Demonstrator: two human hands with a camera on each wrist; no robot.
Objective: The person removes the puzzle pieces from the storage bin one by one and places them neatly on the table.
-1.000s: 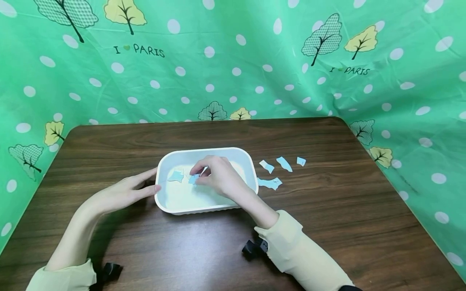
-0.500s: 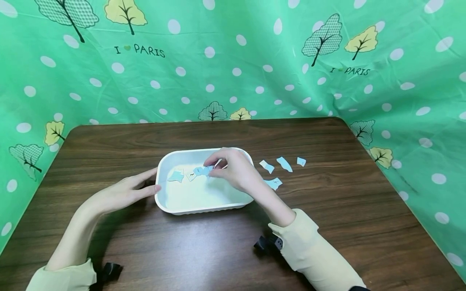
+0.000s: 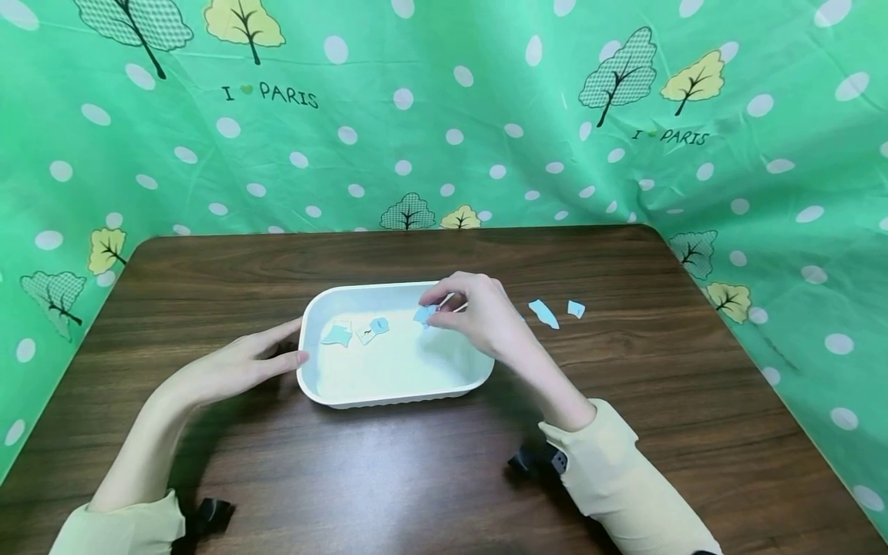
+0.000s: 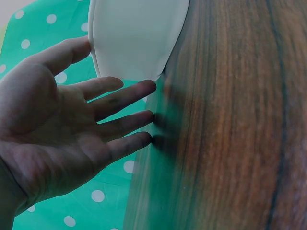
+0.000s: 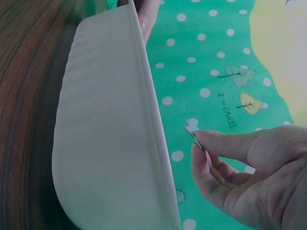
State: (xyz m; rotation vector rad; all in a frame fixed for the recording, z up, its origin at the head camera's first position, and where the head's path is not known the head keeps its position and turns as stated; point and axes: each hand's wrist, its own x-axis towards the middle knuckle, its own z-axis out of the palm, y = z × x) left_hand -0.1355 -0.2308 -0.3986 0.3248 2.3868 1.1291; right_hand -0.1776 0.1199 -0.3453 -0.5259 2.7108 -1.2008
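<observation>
A white tray [image 3: 388,385] stands on the table, with torn pieces of light blue paper [image 3: 338,334] lying in its left half. Beside them lies a white-and-blue piece [image 3: 373,331]. My right hand [image 3: 479,312] is over the tray's right side, thumb and fingertips pinching a torn piece of paper [image 3: 425,314]. That piece shows edge-on in the right wrist view [image 5: 194,132], above the rim. At the tray's left end my left hand [image 3: 236,366] has its fingers extended, and its thumb touches the wall; its palm [image 4: 53,124] faces the left wrist camera.
On the dark wooden table [image 3: 388,478], right of the tray, lie a long blue paper piece [image 3: 543,314] and a small one [image 3: 576,309]. My right hand and forearm hide the spot nearer the tray. A green dotted cloth [image 3: 444,100] hangs behind.
My right hand has moved right and away from me across the tray, carrying the pinched paper off the other pieces. The left hand and the tray have stayed put.
</observation>
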